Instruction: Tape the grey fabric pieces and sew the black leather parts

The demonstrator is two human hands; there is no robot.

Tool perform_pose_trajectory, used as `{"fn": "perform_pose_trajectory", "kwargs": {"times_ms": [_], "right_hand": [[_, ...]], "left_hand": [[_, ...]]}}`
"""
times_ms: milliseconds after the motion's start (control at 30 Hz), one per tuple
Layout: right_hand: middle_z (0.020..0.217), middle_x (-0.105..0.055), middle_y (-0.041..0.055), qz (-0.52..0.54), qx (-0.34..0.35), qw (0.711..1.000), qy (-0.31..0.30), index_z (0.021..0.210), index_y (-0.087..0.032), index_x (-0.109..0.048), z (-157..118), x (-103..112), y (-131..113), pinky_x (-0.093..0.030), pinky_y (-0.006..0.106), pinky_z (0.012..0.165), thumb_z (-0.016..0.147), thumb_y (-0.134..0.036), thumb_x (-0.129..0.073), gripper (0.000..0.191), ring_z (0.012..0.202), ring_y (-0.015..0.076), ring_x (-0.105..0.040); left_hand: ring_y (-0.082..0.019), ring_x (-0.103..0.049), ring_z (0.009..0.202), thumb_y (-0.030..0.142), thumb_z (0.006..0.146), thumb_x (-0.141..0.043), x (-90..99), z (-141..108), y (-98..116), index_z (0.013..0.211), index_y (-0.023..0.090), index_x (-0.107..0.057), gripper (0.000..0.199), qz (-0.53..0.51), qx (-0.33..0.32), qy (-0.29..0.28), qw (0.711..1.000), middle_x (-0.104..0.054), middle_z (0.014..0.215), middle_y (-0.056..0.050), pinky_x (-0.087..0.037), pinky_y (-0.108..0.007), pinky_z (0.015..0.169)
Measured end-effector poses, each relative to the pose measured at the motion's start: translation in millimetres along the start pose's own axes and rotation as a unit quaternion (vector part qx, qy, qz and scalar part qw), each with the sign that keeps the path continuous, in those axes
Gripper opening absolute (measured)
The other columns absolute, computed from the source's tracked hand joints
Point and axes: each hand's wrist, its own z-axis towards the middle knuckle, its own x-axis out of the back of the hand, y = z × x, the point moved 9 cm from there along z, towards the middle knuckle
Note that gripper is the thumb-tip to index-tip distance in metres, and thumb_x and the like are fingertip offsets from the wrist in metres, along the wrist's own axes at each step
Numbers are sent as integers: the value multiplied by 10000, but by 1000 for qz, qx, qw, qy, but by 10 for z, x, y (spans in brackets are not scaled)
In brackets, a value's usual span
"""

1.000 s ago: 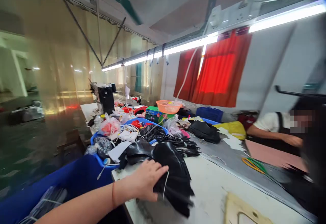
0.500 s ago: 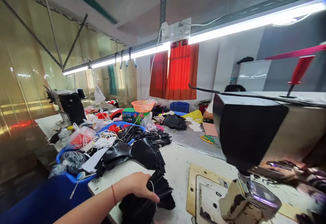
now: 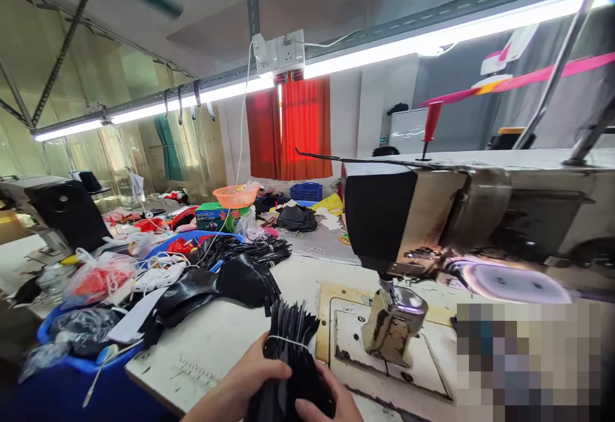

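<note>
A bundle of black leather-like pieces, bound near its top by a thin white tie, stands on end at the bottom centre. Its upper ends fan out a little. My left hand is closed on its left side, thumb across the front. On the right side my right hand grips it, thumb in front; part of that hand is cut off by the lower edge. Just beyond lie larger glossy black pieces on the white tabletop. To the right stands a sewing machine with its metal needle plate.
Blue bins at the left hold plastic bags and cords. More black strips, an orange basket, a green box and a stack of black pieces are farther back. A pixelated patch covers the lower right.
The bundle has been raised upright from lying under my left hand. My right hand has come into view and holds it too. The view has turned to the right.
</note>
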Motion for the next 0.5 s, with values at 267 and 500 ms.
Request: {"fn": "perform_pose_trajectory", "kwargs": {"times_ms": [267,500], "right_hand": [[1482,-456,183,-208,-6,978,-23,1465,-22,-350,-194,213,-417,-288,433,1150,530,-121,-572,966,1375,294,-424],[1235,-697,44,-185,5,978,-100,1338,-194,-559,-473,554,-718,-493,315,936,650,-199,-620,691,1103,246,-657]], "left_hand": [[-306,-646,1035,406,525,-848,-425,48,-212,1125,160,-589,699,-55,-60,-9,997,-700,1066,-116,-505,-385,912],[-329,-665,941,391,500,-813,-627,-12,-305,1005,152,-655,581,-9,-8,-67,998,-718,916,-105,-530,-412,841]]}}
